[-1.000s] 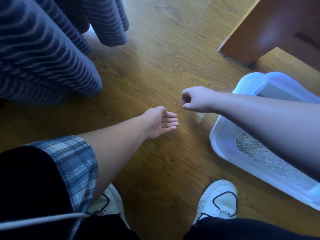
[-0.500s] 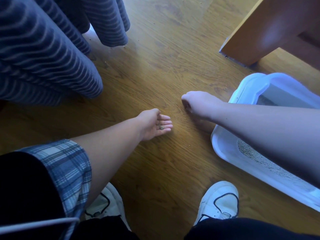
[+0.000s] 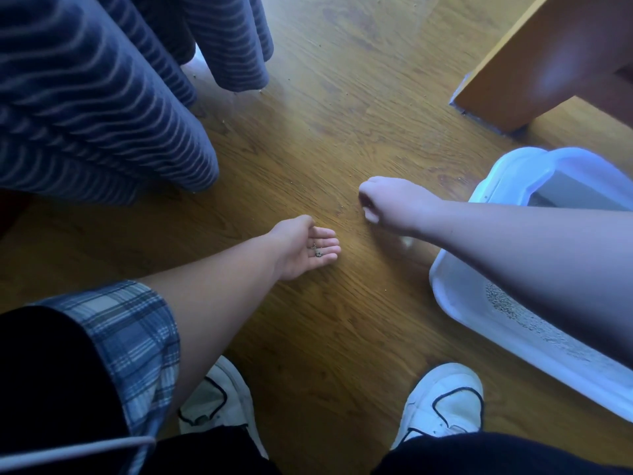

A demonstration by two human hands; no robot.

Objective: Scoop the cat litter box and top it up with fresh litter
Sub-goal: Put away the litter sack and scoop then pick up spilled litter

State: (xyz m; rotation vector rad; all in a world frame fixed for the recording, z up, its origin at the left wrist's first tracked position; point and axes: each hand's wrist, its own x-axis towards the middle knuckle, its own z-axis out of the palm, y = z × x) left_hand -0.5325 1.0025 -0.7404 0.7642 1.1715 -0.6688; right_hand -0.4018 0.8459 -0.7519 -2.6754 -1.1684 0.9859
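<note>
While the left hand (image 3: 301, 250) lies palm up low over the wooden floor (image 3: 342, 132), fingers straight and relaxed with a few dark litter grains (image 3: 317, 251) resting on them, the right hand (image 3: 387, 204) hangs knuckles up nearby, fingers curled under. Whether those fingertips pinch anything cannot be told. The litter box (image 3: 455, 296) sits under the right forearm, grey litter (image 3: 503, 305) inside.

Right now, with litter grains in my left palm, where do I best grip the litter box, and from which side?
Probably the wide out-turned rim of the litter box, at its near left corner, coming from the left with the right hand: that lip juts outward, and the left hand lies palm up, carrying the grains.
</note>
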